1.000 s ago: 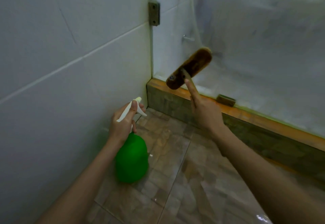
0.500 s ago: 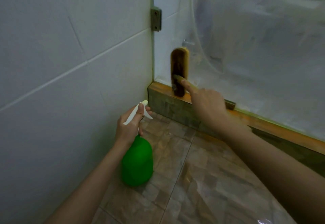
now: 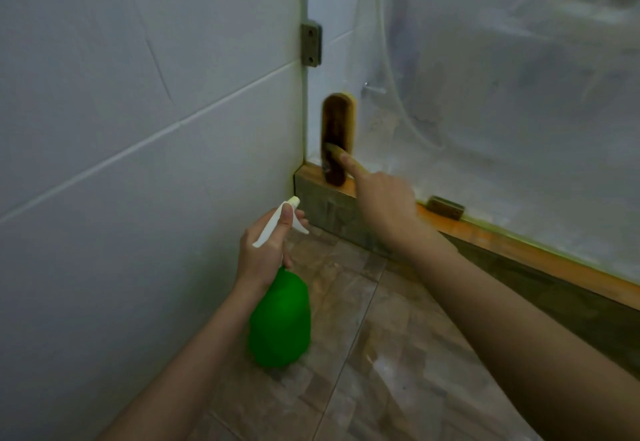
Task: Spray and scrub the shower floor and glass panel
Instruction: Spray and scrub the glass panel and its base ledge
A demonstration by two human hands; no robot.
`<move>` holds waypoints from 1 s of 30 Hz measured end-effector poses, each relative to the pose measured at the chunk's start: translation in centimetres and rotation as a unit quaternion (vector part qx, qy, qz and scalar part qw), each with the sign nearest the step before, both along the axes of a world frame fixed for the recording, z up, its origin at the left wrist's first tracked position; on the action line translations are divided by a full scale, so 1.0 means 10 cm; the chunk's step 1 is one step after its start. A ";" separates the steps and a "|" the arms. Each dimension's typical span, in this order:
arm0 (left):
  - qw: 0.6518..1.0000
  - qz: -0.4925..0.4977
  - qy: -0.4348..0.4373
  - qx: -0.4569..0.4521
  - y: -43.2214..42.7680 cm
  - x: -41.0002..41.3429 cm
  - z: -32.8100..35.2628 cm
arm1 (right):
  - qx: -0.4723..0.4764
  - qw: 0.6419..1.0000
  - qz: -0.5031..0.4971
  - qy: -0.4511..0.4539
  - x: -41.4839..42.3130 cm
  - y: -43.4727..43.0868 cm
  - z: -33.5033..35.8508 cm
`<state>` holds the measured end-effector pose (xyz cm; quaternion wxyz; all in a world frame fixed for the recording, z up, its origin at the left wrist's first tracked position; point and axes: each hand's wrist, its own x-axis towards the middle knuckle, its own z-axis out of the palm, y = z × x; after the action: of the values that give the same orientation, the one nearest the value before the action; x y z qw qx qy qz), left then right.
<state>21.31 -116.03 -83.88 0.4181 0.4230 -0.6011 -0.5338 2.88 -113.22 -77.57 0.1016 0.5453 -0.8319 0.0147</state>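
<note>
Head camera: A scrub brush [image 3: 338,135] stands upright against the glass panel [image 3: 502,94] in the shower's corner.

The right hand [image 3: 384,205] grasps the brush's handle, index finger stretched along it; the brush's lower end meets the orange-topped curb [image 3: 519,250], just beside the white tiled wall [image 3: 138,128]. The left hand [image 3: 263,250] is wrapped round the neck of a green spray bottle [image 3: 280,319], one finger lying over its white trigger head. The bottle is held low over the brown shower floor [image 3: 381,336], close to the wall. A metal hinge [image 3: 311,44] sits higher on the panel's edge, a small clamp [image 3: 446,207] on the curb.
</note>
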 end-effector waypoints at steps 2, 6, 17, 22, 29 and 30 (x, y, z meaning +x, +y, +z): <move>1.000 0.009 -0.005 0.002 0.04 -0.05 0.01 | 0.001 0.999 0.046 -0.013 0.18 -0.32 0.04; 1.000 -0.009 -0.001 0.014 0.11 -0.18 0.01 | 0.005 0.999 0.045 -0.012 -0.14 -0.02 -0.05; 0.997 -0.072 0.003 0.006 0.27 -0.45 -0.04 | -0.015 0.999 0.029 -0.006 -0.43 0.44 -0.14; 0.995 -0.092 0.013 0.018 0.39 -0.55 -0.02 | -0.018 1.000 -0.015 0.006 -0.81 1.12 -0.33; 0.993 -0.114 0.008 0.014 0.48 -0.61 0.09 | -0.144 0.983 -0.103 -0.053 -0.98 2.00 -0.73; 0.993 -0.115 0.004 0.012 0.49 -0.63 0.08 | -0.137 0.987 -0.073 -0.035 -0.96 1.77 -0.69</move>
<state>15.03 -111.10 -83.03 0.3510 0.3538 -0.6375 -0.5876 -6.71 -95.57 -84.51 0.1464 0.4632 -0.8628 0.1400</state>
